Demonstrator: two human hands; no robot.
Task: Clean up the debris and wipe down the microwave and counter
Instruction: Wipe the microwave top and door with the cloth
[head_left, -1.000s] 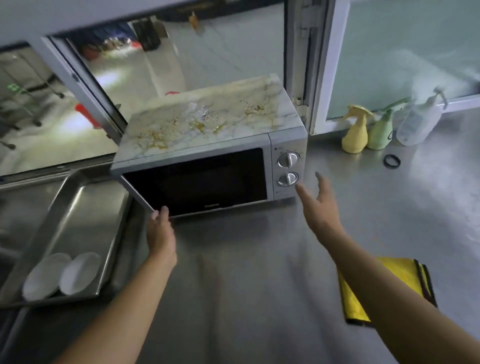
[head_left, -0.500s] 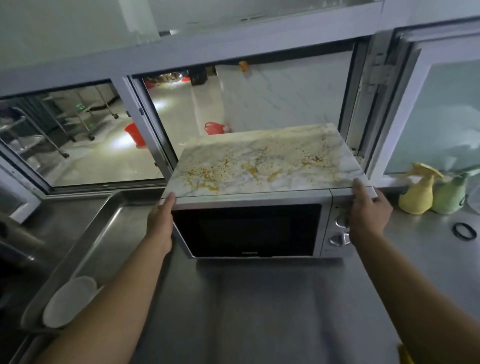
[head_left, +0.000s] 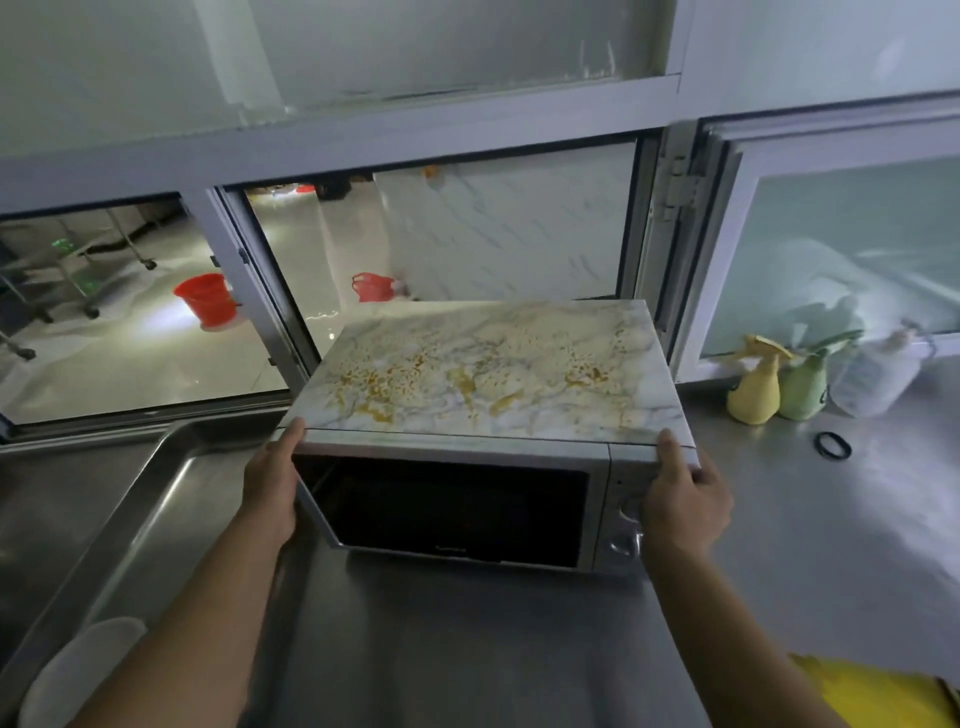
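- The microwave (head_left: 457, 499) stands on the steel desk (head_left: 467, 649), in front of the open serving window, its dark door facing the camera.
- Its marble-patterned top (head_left: 493, 374) is spattered with orange-yellow debris (head_left: 379, 384), thickest on the left half and in patches toward the right.
- The left hand (head_left: 270, 488) grips the microwave's front left corner, fingers wrapped round the side and thumb up on the top edge.
- The right hand (head_left: 680, 493) grips the front right corner by the control knobs, its fingers curled over the top edge and side.
- A yellow cloth (head_left: 883, 696) lies on the desk at the lower right, partly cut off by the frame.
- A yellow spray bottle (head_left: 756, 387), a green spray bottle (head_left: 802, 387) and a clear bottle (head_left: 872, 376) stand just beside one another along the back right wall; a black ring (head_left: 832, 446) lies near them.
- To the left sits a steel tray (head_left: 156, 519) with a white dish (head_left: 78, 670) in it.
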